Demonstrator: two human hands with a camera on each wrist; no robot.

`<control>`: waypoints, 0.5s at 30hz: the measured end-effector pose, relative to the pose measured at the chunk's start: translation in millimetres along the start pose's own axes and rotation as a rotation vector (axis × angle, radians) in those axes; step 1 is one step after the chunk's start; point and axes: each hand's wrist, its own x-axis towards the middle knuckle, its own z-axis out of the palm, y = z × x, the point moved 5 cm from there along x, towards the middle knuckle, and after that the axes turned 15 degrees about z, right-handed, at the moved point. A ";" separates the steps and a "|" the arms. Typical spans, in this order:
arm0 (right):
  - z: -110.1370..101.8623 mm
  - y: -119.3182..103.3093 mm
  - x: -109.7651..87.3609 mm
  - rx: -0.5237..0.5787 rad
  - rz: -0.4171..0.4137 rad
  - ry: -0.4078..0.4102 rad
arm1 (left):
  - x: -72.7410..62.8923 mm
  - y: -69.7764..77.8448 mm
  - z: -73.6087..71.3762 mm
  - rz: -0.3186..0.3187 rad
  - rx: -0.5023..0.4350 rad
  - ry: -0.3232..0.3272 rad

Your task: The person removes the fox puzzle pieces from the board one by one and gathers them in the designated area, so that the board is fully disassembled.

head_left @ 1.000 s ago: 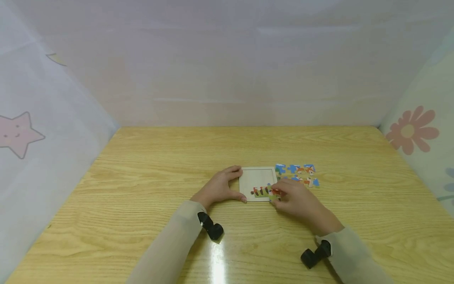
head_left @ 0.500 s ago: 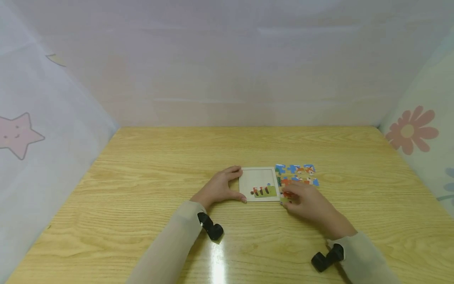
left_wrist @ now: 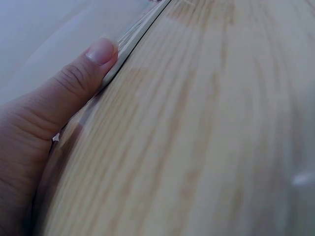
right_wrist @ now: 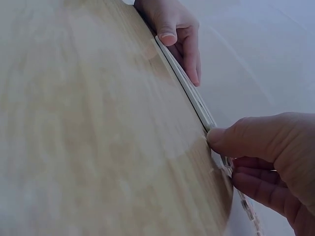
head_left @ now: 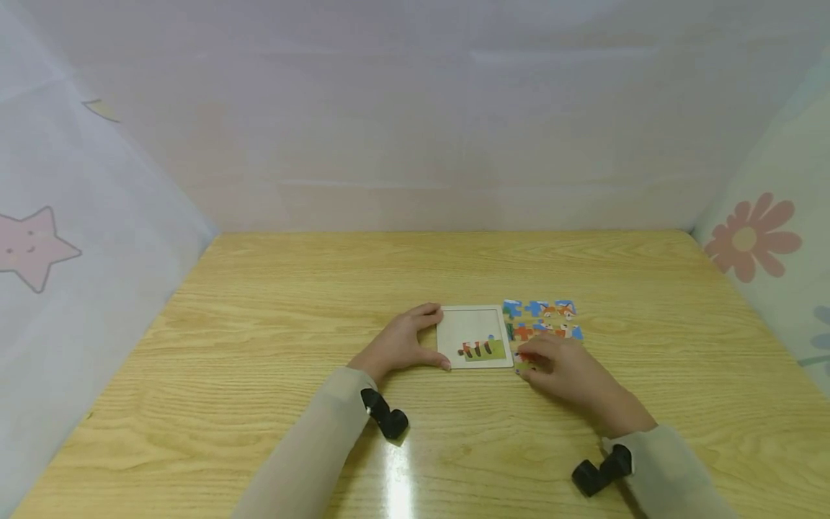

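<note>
A square, pale wooden puzzle tray [head_left: 463, 324] lies on the table. Joined pieces with green and dark stripes [head_left: 483, 350] sit in its lower right part. My left hand [head_left: 405, 342] holds the tray by its left side, the thumb at the near corner and the fingers at the far one. In the left wrist view its thumb [left_wrist: 101, 51] rests on the tray's edge. Just right of the tray, my right hand [head_left: 560, 364] pinches a red and green puzzle piece [head_left: 521, 364], partly covered by the fingers. The right wrist view shows this thumb and fingertips close together.
More puzzle pieces [head_left: 538, 308] with blue and orange fox parts lie in rows right of the tray, beyond my right hand. A wood-grain table [head_left: 324, 288] stretches around them. A pale cloth [head_left: 415, 144] hangs behind its far edge.
My right hand has carried its puzzle piece from over the tray's lower right corner to the table on the right. My left hand and the tray stay put.
</note>
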 end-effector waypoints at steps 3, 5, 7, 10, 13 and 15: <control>0.3 0.1 2.5 0.001 0.017 -0.037 | 0.0 -0.7 0.4 0.003 -0.007 0.004; -0.2 0.4 3.7 -0.006 0.025 -0.053 | 0.2 -1.1 0.8 0.009 -0.005 0.006; -0.8 0.8 4.2 -0.014 0.024 -0.064 | 0.4 -1.7 1.5 0.010 0.002 0.006; -2.0 1.4 4.3 -0.022 0.022 -0.070 | 0.7 -1.9 2.2 0.013 0.012 0.006; -2.6 2.0 4.7 -0.025 0.011 -0.072 | 1.0 -2.4 2.5 0.012 0.017 0.008; -2.6 1.9 5.4 -0.026 0.006 -0.073 | 1.1 -2.8 2.4 0.011 0.017 0.010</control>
